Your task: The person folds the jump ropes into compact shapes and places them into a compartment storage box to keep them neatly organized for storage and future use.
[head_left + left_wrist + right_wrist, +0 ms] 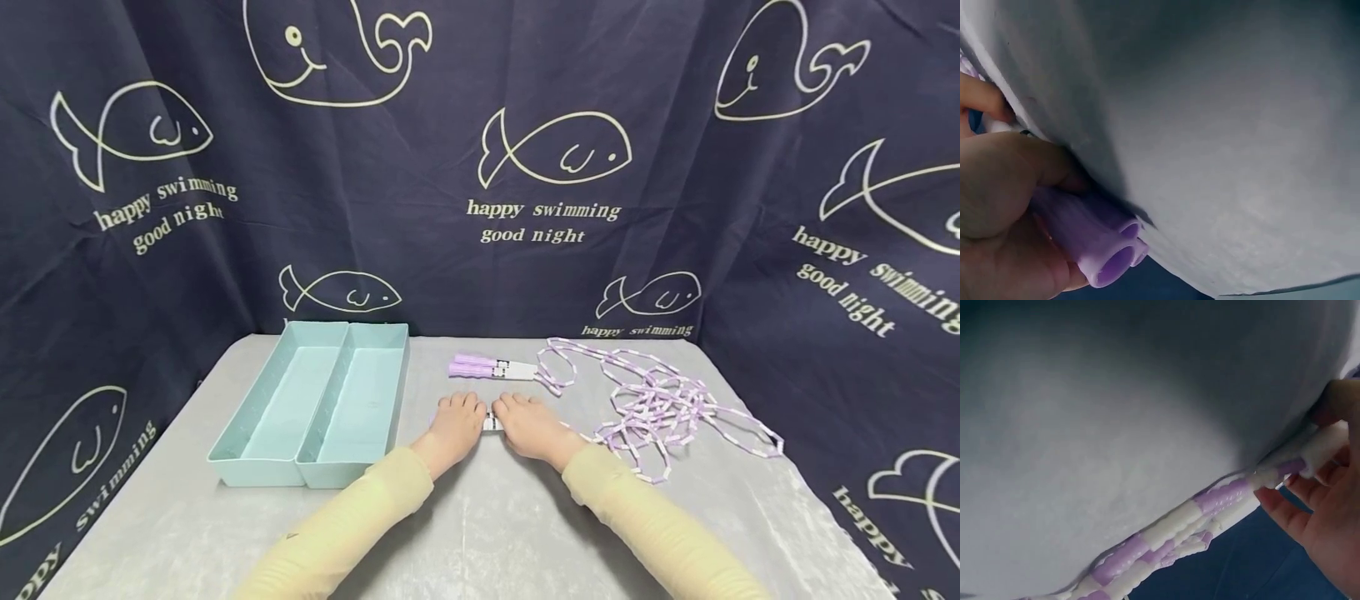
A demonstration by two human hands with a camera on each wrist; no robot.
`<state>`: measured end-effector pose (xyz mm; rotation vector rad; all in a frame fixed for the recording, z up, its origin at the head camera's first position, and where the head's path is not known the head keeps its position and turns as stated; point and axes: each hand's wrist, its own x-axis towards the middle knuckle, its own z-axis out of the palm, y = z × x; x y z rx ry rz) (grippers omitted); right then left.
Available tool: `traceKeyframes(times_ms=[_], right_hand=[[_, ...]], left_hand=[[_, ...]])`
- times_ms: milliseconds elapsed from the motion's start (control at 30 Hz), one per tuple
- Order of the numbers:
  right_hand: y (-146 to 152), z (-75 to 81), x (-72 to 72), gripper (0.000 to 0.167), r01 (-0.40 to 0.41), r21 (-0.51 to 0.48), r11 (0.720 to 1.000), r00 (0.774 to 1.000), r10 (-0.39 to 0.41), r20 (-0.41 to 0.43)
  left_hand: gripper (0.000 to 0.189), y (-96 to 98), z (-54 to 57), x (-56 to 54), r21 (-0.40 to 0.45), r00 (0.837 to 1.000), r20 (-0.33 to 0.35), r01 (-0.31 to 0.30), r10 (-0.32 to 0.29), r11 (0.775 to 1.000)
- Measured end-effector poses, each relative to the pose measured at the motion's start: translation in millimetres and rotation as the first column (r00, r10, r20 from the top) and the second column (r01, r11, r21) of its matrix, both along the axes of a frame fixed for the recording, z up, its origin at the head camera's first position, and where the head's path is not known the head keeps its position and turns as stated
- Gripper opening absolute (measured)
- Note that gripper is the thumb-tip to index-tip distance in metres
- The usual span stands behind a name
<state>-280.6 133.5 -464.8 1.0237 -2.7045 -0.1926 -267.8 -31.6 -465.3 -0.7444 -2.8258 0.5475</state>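
My left hand [453,423] grips a pair of purple jump rope handles [1079,234] lying side by side on the table. In the left wrist view their hollow ends stick out past the thumb. The right hand [531,425] holds the white end of the same handles, where the purple-and-white beaded rope [1166,531] comes out. Between the two hands a short white piece with black marks [491,422] shows; the fingers hide the rest. Just beyond the hands lies a second pair of purple-and-white handles [487,368], touched by neither hand.
Two pale teal open boxes [258,473] stand side by side on the left of the grey-covered table [487,533]. A tangled heap of beaded rope [663,400] spreads over the right side. Dark curtains [450,250] with fish drawings hang behind and on both sides.
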Motion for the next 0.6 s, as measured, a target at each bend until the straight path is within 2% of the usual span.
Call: traceKeyframes(times_ms=[100, 200, 400, 600], right_hand=[[-1.8, 0.2, 2.1, 0.017, 0.010, -0.010, 1.000, 1.000, -0.009, 0.025], [-2.1, 0.9, 4.6, 0.015, 0.015, -0.012, 1.000, 1.000, -0.014, 0.025], [0.4, 10.6, 11.3, 0.009, -0.007, -0.049, 0.999, 0.999, 0.004, -0.051], [5.8, 31.3, 21.3, 0.023, 0.007, -0.037, 0.999, 1.000, -0.008, -0.022]], left_hand=[[0.032, 0.5, -0.6, 1.3, 0.007, 1.000, -0.005, -0.009, 0.009, 1.000], [0.033, 0.9, -0.7, 3.6, 0.000, 1.000, -0.027, -0.001, 0.001, 1.000], [0.030, -0.6, 5.8, 10.3, 0.021, 0.987, -0.151, 0.064, -0.060, 0.998], [0.036, -3.9, 20.3, 20.8, 0.070, 0.967, -0.233, 0.123, -0.104, 0.990]])
